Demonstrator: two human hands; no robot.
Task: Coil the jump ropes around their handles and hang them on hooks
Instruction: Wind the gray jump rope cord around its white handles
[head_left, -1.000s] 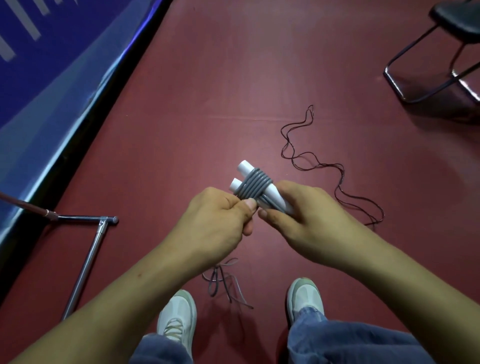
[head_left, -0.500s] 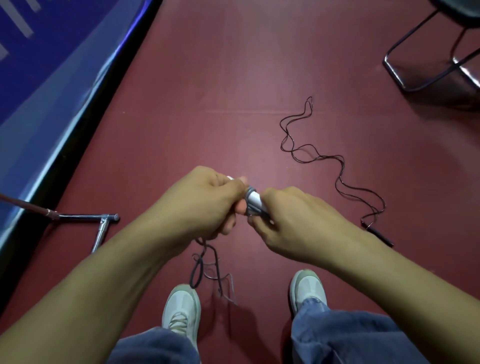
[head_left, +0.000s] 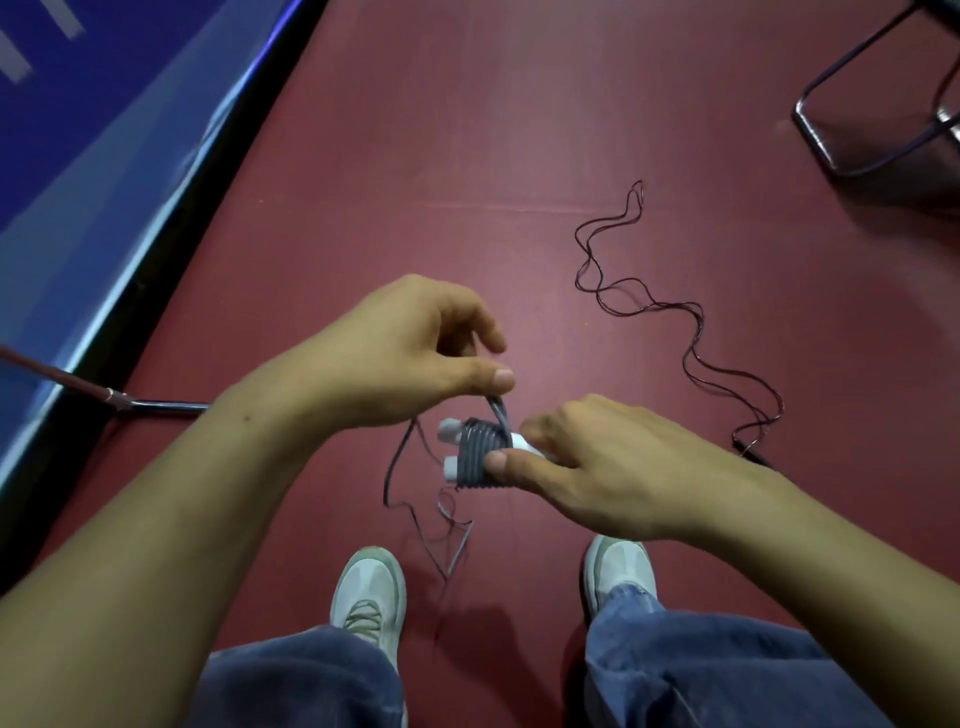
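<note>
Maroon floor (head_left: 467, 156); grey rope (head_left: 480, 457) ribbing cylindrical white handles (head_left: 449, 430).

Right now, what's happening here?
A person is coiling a grey jump rope around its paired white handles. The right-hand grip holds the handles; the left-hand grip pinches the rope just above the coil. The loose tail hangs toward the red floor. A second dark rope lies uncoiled there.

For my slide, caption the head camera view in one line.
Left hand pinches grey rope above its half-wrapped white handles, held by right hand; dark rope lies on the floor.
</note>
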